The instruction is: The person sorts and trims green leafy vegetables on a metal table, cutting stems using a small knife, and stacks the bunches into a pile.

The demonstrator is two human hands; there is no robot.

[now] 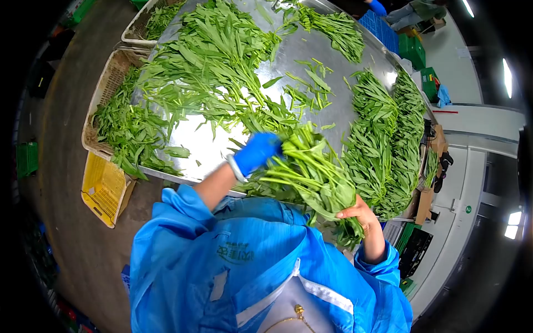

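While the bare right hand (pixel 362 215) clasps a leafy bunch (pixel 319 177), the gloved left hand (pixel 258 152) meets it, grip unclear. Loose greens (pixel 211 55) strew the metal table (pixel 340 86).

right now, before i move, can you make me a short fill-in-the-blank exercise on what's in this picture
1. The left hand wears a glove coloured ____.
2. The bare hand holding the leafy bundle is the person's ____ hand.
3. In the picture, the lower crate just below the leaf-filled crate is coloured ____.

Missing words: blue; right; yellow.
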